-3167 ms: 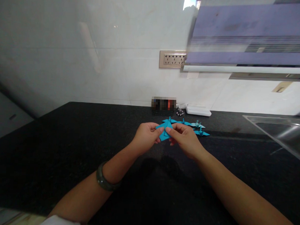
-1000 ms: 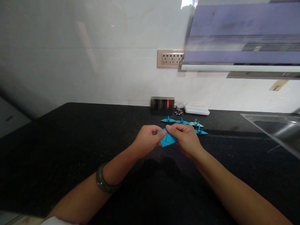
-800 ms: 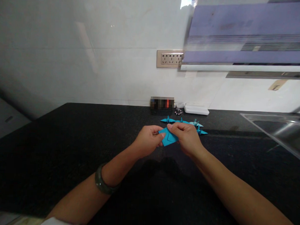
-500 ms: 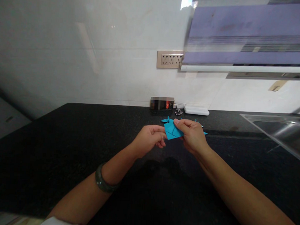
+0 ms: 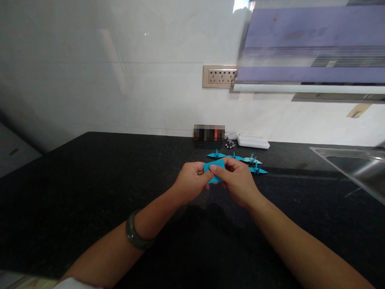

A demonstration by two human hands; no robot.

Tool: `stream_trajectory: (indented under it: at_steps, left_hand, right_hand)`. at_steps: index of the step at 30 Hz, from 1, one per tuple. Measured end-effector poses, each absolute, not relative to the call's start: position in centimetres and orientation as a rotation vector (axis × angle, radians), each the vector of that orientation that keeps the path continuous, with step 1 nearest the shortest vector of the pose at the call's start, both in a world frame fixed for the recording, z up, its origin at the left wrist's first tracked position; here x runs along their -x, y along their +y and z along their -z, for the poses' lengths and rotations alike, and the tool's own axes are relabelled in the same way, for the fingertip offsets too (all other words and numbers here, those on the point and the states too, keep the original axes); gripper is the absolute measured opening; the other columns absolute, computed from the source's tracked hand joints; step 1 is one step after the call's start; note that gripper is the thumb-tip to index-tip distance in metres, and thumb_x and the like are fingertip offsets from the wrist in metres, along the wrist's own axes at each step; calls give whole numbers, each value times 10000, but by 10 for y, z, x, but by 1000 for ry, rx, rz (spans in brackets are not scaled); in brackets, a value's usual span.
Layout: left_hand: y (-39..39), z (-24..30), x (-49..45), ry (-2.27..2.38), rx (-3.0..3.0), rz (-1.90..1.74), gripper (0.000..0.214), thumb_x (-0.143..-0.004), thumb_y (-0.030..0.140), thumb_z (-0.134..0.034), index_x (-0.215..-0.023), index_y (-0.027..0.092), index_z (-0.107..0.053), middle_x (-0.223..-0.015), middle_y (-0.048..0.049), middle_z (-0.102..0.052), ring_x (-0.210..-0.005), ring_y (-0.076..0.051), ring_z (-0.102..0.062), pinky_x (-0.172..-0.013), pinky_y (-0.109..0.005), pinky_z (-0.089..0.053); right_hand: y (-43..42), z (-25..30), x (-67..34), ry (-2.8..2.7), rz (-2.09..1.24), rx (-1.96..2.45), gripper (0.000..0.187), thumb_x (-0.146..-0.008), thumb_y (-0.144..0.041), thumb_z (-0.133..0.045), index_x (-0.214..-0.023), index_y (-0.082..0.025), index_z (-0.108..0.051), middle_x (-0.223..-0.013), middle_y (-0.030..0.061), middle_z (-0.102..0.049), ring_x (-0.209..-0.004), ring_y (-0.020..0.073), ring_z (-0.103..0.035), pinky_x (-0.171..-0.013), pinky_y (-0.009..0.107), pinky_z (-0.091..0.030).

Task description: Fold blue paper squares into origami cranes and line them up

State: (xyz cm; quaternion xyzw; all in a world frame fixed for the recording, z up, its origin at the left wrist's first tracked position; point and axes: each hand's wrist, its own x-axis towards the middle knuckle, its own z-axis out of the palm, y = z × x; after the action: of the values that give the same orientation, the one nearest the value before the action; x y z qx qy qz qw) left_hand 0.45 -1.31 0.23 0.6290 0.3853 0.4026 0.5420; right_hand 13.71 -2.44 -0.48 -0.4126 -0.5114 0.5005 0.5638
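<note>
Blue paper partly hid. by L hand & R hand; dark obj. behind hands pixelated, can't ID; sink, R of hands, cut off @ edge.

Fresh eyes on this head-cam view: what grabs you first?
First, the bright blue folded paper, held in the left hand and right hand near the middle of the view. Next, the four paper cranes just beyond the hands on the black counter, one paler. Then the purple panel, upper right.

The black countertop is viewed from head height, forward and down, with the left hand and right hand shown near, the tiled wall beyond.
</note>
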Motion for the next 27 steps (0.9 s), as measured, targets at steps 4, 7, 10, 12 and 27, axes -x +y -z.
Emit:
stream_trajectory:
  at_steps: [4,7,10,12,27]
  left_hand:
    - [-14,-3,-4,890,-1518,-925,165,-709,271,-578,-676,112,-609,-622,-5,-607,-529,-80,-524,-488,-185,-430]
    - [-14,-3,-3,883,-1525,-902,164,-711,260,-578,-684,103,-616,-628,-16,-614,-540,-85,-536,-506,-193,-438]
    - [-14,-2,-3,869,-1515,-888,175,-704,271,-595,-693,97,-615,-634,-24,-617,-546,-91,-545,-525,-205,-443]
    - [-14,-1,-2,838,-1494,-880,190,-708,283,-599,-702,94,-607,-635,-28,-616,-542,-87,-543,-524,-200,-435]
    - [-13,9,2,270,-1002,-457,142,-769,271,-506,-737,132,-505,-639,-28,-535,-602,-155,-583,-476,-247,-486]
  right_hand:
    - [-23,6,-139,-1140,-1175,962,217,-618,-306,-701,-613,-147,-553,-553,-37,-538,-472,66,-443,-454,200,-348]
    - [-21,7,-140,-1129,-1157,965,270,-661,-347,-665,-539,-147,-531,-479,-44,-490,-426,58,-393,-421,197,-306]
    - [-17,8,-142,-1081,-1174,961,323,-692,-390,-630,-504,-158,-507,-433,-47,-445,-389,63,-359,-393,209,-290]
    - [-14,7,-146,-1011,-1226,949,348,-708,-435,-599,-508,-166,-504,-426,-42,-438,-370,74,-368,-376,221,-303]
    - [-21,4,-158,-1462,-1400,589,96,-707,-242,-660,-781,-193,-623,-963,16,-601,-711,99,-582,-658,251,-479]
